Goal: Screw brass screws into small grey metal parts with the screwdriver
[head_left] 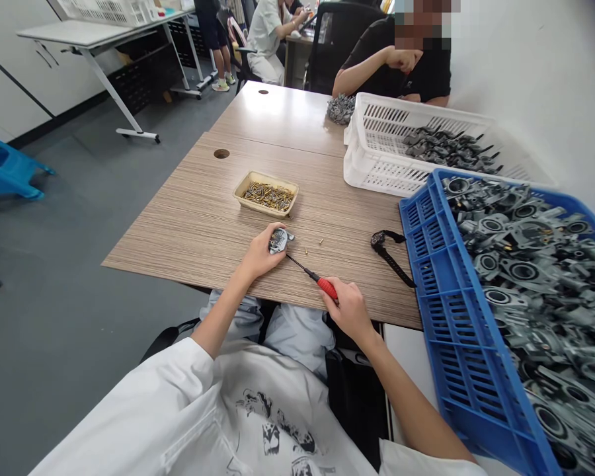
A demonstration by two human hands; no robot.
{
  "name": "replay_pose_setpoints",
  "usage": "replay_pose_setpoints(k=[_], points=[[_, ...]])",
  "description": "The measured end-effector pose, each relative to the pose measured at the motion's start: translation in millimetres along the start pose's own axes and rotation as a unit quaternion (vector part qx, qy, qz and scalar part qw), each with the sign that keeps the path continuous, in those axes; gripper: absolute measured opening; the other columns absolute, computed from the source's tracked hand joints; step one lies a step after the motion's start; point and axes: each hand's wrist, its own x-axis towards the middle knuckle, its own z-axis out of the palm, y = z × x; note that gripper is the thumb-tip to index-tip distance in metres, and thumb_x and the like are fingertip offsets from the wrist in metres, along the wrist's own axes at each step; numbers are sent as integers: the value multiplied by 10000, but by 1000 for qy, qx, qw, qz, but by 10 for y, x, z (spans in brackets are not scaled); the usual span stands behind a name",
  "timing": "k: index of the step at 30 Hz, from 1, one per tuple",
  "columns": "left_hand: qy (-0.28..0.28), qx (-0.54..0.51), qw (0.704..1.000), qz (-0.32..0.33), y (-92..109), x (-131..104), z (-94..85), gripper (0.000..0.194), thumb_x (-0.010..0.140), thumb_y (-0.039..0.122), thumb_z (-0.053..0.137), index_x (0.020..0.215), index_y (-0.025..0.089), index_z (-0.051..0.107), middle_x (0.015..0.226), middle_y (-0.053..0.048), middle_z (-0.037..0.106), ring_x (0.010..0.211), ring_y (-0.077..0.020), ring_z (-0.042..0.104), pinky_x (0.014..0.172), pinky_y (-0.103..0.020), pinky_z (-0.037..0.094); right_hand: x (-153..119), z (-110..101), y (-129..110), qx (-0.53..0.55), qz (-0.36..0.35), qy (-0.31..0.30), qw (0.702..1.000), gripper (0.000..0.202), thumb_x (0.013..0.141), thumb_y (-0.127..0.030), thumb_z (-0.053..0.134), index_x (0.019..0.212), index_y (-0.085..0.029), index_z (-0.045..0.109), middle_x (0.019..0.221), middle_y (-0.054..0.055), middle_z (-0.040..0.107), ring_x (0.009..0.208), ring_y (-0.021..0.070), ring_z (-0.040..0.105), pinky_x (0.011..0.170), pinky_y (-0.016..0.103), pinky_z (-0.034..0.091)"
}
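Note:
My left hand is closed around a small grey metal casting, held just over the table near its front edge. In my right hand is a screwdriver with a red handle, its thin dark shaft pointing left to the lower side of the casting. Whether the tip touches the casting I cannot tell. Two loose brass-coloured screws, one a small screw, lie on the tabletop right of the casting. Beyond my left hand stands a cream plastic tub filled with similar screws.
A blue crate heaped with metal castings stands at my right. Behind it is a white crate with dark parts. A black wristwatch lies beside the blue crate. A person sits across the table, near a pile of grey parts.

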Motion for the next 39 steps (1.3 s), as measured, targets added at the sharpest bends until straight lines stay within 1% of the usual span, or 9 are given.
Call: replay_pose_setpoints(k=[16,20,34,39], points=[[3,-5,1000,11,-11,4,6,549,792,133,649,1327,215,554,1273,-66,705,1136,-223,679,1041,-336,512,15,-3,-9,5,-9,2,1000,195,1086,-335,536,1166,-198,651,1014,78,781,799,247,661,825,384,436],[5,-1,1000,8,-1,1,3,554,790,131,651,1329,214,555,1261,-68,714,1124,-224,681,1025,-335,522,18,-20,-26,2,-9,5,1000,184,1079,-332,541,1155,-210,657,1014,77,783,815,254,670,813,383,441],[6,2,1000,19,-40,7,16,545,804,151,659,1337,199,558,1253,-76,712,1107,-222,683,1009,-331,527,10,-4,-10,-6,-16,10,1000,161,1078,-318,565,1147,-196,644,992,66,772,790,245,651,810,376,430],[9,-2,1000,24,-40,4,15,535,814,154,657,1337,198,554,1262,-76,704,1127,-222,678,1027,-332,515,6,3,-2,-5,-14,6,1000,163,1079,-319,567,1160,-197,639,1011,64,773,786,243,643,816,380,433]])
